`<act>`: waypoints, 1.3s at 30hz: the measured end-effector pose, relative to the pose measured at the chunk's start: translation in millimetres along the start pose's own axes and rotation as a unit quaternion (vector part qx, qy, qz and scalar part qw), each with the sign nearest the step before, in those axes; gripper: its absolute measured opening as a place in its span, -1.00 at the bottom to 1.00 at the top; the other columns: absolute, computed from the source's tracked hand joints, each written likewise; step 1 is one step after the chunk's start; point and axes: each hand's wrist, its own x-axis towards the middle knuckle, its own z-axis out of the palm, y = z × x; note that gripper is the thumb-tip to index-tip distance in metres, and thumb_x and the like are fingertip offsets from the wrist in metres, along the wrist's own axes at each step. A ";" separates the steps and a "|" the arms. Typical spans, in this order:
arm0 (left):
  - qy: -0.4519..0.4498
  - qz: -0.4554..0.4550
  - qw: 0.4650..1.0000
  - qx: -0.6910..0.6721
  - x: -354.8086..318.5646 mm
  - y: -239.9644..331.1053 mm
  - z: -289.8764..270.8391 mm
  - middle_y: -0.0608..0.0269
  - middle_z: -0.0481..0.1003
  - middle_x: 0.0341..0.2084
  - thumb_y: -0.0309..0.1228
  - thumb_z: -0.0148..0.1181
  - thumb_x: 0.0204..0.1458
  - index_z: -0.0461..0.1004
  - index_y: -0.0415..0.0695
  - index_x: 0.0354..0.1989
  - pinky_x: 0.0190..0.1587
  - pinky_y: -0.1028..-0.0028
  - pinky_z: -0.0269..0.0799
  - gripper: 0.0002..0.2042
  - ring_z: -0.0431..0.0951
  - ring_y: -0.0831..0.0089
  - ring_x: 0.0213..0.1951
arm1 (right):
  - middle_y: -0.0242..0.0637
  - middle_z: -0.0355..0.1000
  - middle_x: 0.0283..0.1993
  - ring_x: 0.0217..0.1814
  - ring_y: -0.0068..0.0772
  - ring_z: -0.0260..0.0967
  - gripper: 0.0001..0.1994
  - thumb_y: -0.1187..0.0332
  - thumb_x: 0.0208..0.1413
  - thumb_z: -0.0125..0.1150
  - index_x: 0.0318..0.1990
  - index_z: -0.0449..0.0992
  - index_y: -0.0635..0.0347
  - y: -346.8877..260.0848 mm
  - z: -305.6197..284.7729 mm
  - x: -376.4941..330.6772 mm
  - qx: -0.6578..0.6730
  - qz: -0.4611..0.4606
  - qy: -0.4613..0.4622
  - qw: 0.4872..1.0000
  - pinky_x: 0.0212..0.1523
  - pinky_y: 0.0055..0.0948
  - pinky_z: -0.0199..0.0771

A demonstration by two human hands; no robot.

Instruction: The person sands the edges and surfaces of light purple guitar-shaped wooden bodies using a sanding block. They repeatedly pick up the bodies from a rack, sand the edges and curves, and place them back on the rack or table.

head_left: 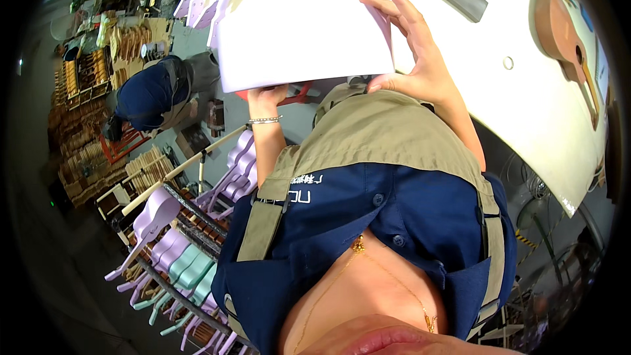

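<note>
A broad pale lilac panel (309, 39) lies in front of me. Strong light washes out its surface, so I cannot tell its exact kind. My left hand (268, 94) reaches under its near edge towards the left; the panel hides most of the fingers. At its right edge is my right hand (420, 49), fingers stretched out and apart. The right thumb lies near the panel's near corner, and a fingertip is by the upper part of that edge. Several lilac guitar necks (213, 0) stick out beside the panel at the upper left.
On the white table (480, 79) are a grey block (465, 0), a small ring (508, 62) and a brown ukulele-like instrument (562, 33). A rack (190, 223) of lilac and mint guitar bodies stands at my left. Beyond it, a person in dark blue (151, 95) bends near stacked wooden parts.
</note>
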 end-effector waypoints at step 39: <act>-0.356 0.485 0.696 0.392 -67.0 -81.8 95.7 0.02 0.44 -0.40 -0.37 0.00 0.08 -0.13 -0.24 0.19 0.02 0.14 0.28 -0.43 0.46 0.26 -0.24 | -0.05 -0.07 0.28 0.33 -0.08 -0.13 0.11 0.30 -0.58 0.51 0.25 -0.09 0.18 61.5 -42.9 -49.6 -0.303 0.123 0.104 0.939 0.24 -0.28 0.00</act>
